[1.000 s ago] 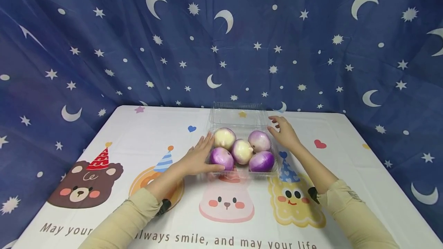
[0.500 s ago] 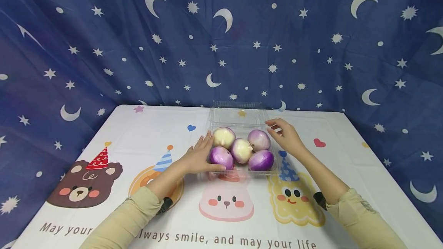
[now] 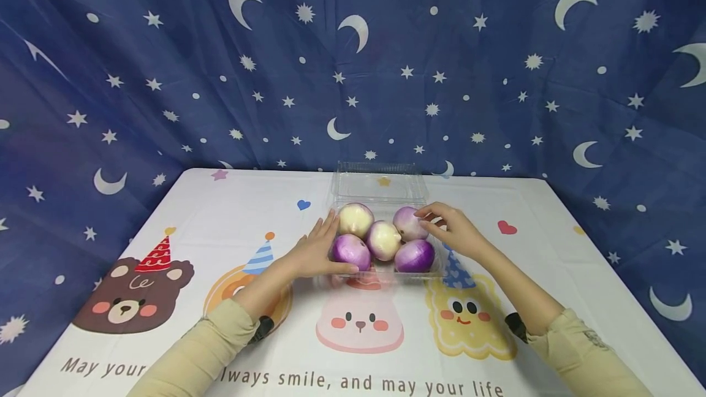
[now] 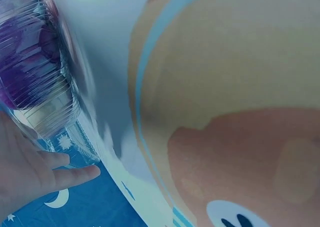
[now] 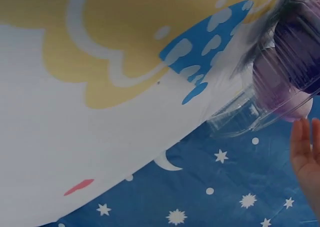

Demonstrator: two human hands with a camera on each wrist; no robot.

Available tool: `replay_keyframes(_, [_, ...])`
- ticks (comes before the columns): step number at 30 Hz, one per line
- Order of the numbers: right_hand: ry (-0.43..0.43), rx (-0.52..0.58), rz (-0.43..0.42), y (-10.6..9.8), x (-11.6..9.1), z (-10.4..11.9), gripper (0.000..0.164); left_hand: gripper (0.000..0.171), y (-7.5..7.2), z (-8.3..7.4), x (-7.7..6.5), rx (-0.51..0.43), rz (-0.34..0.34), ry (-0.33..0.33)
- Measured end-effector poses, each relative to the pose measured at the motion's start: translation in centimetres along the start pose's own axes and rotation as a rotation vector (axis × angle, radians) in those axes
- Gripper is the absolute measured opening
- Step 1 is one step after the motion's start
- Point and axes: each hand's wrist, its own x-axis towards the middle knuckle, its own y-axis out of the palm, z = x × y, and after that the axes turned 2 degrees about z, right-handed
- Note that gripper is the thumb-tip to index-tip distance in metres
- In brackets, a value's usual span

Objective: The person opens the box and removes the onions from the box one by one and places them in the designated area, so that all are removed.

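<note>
Several peeled purple-and-white onions sit in a clear plastic clamshell box [image 3: 386, 276], its lid [image 3: 380, 185] laid back. My left hand [image 3: 311, 256] rests along the box's left side, fingers spread and thumb by the front-left purple onion [image 3: 352, 252]. My right hand [image 3: 455, 228] is over the box's right side, its fingertips at the back-right pale purple onion [image 3: 407, 223]; whether they touch it is hard to tell. In the right wrist view that onion [image 5: 277, 84] shows through the box wall, just above the fingers [image 5: 301, 137]. The left wrist view shows part of the left hand [image 4: 25, 172].
A white printed tablecloth [image 3: 265, 192] with cartoon animals and lettering covers the table. Behind it hangs a dark blue curtain [image 3: 386, 121] with moons and stars. In the box, a cream onion [image 3: 383, 241] lies amid the others, with a purple one [image 3: 415, 256] at front right.
My right hand has moved left from beside the box's back-right corner to over the back-right onion. The left hand keeps its place, and the onions stay where they were.
</note>
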Motion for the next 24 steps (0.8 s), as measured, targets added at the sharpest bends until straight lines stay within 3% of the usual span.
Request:
replay_keyframes(5, [-0.058, 0.034, 0.072, 0.0, -0.6, -0.3, 0.021, 0.120, 0.3, 0.2, 0.1, 0.014, -0.021, -0.006])
replay_keyframes(13, [-0.051, 0.088, 0.226, 0.4, -1.2, -0.7, 0.037, 0.122, 0.6, 0.1, 0.1, 0.011, -0.022, -0.017])
replay_keyframes(24, [-0.062, 0.094, 0.302, 0.3, -1.8, -1.4, 0.050, 0.121, 0.4, 0.2, 0.0, -0.013, -0.006, -0.013])
